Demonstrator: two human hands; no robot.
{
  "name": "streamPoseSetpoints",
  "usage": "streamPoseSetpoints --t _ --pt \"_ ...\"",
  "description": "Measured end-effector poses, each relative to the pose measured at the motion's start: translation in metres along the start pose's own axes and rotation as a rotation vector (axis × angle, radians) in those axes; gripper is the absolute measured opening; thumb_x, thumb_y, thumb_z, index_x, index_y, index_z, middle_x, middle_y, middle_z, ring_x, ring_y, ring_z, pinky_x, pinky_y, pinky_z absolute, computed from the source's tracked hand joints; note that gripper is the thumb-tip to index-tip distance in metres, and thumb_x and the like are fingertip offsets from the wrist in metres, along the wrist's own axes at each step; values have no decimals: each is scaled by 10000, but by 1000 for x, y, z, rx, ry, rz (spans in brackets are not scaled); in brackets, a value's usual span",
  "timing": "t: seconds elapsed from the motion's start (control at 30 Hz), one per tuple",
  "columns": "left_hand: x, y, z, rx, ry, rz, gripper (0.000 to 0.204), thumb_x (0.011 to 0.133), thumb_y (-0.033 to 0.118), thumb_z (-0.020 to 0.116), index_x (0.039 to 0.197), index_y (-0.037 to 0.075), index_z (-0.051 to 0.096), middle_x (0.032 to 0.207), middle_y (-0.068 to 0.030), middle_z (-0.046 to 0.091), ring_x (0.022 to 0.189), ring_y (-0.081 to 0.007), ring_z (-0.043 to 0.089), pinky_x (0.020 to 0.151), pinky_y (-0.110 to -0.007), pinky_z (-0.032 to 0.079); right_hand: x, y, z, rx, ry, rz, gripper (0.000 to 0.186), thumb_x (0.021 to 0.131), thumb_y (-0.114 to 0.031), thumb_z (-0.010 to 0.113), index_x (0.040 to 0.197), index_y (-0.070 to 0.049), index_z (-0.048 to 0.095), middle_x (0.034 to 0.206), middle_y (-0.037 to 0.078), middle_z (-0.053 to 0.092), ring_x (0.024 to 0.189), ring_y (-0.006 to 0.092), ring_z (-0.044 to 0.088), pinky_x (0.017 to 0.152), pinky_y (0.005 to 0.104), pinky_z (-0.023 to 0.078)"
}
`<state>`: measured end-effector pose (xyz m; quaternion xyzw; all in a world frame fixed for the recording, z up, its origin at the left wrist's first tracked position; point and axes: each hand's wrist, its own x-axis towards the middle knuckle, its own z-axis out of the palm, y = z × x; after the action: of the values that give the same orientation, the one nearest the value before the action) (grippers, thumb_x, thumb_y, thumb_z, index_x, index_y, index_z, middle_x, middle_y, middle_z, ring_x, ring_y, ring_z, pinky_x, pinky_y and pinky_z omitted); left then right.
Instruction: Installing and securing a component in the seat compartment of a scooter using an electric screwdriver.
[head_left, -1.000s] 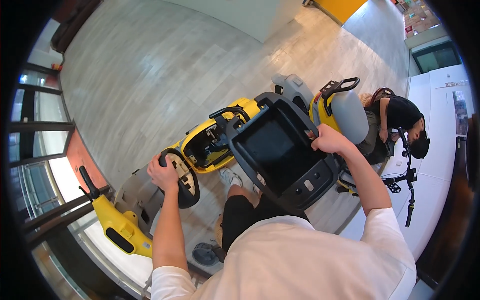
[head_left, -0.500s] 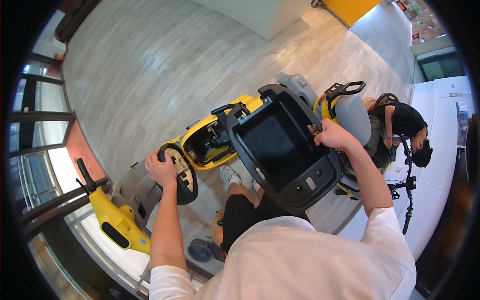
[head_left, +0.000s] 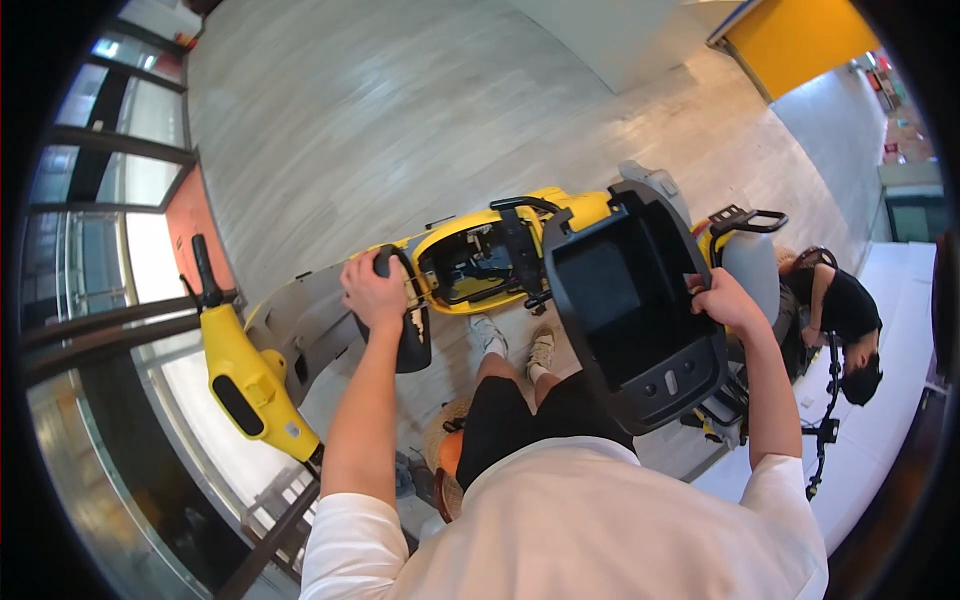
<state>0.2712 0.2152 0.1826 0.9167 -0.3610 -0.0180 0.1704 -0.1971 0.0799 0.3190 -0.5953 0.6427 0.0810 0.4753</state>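
A yellow and grey scooter (head_left: 478,220) stands across in front of me. Its black seat (head_left: 416,345) is tipped up, and my left hand (head_left: 373,287) curls around its upper edge. Beside the seat, the opening in the body (head_left: 480,268) exposes wiring and metal parts. My right hand (head_left: 724,298) grips the right rim of a large black plastic storage bin (head_left: 648,390). That bin is held tilted, clear of the opening and to its right, with its hollow side toward me; nothing shows inside it.
The scooter's yellow front cover (head_left: 245,375) and handlebar grip (head_left: 205,270) reach out at left. At right are a second scooter's grey seat (head_left: 752,285), a black handlebar (head_left: 828,430) and a seated person (head_left: 835,315). A wicker stool (head_left: 447,440) stands by my legs.
The bin has moved right relative to the scooter, away from the body opening, which now shows more fully. My left hand still holds the seat. The whole view has shifted.
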Motion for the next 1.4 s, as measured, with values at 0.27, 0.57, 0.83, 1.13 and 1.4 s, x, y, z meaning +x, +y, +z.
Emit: streamPoseSetpoints --t 0.27,0.57,0.83,1.13,1.4 --pt "0 14 -4 -2 4 -42 354 789 384 605 1061 160 631 1216 -21 554 1250 -258 396 940 -608 318 -1 -15 6 -18 66 18 386 658 -15 642 1030 80 613 943 129 637 901 210 594 822 310 444" --pt "-14 40 -5 -72 -153 -68 424 789 349 581 1126 91 593 1289 -100 457 1321 -333 281 973 -721 224 14 -27 -1 -141 166 64 441 657 -12 653 1085 56 573 996 142 629 957 257 594 837 354 462" --pt "-20 37 -8 -126 -217 -52 437 797 325 583 1166 91 563 1310 -104 444 1357 -346 238 977 -741 211 12 -50 0 -213 169 100 456 667 -33 658 1104 40 549 1045 154 624 994 275 579 889 329 423" --pt "-4 11 -11 -37 -85 -52 396 712 343 642 1075 187 623 1239 -15 518 1271 -274 362 956 -666 276 21 -29 9 -238 192 -79 261 880 -248 592 862 9 634 747 18 591 720 118 526 668 298 408" --pt "-1 5 -15 -78 -120 -49 365 710 297 667 1055 186 620 1196 8 534 1265 -246 377 966 -611 298 -25 21 17 -8 139 81 226 808 -94 619 966 68 631 826 77 630 840 184 581 795 311 431"
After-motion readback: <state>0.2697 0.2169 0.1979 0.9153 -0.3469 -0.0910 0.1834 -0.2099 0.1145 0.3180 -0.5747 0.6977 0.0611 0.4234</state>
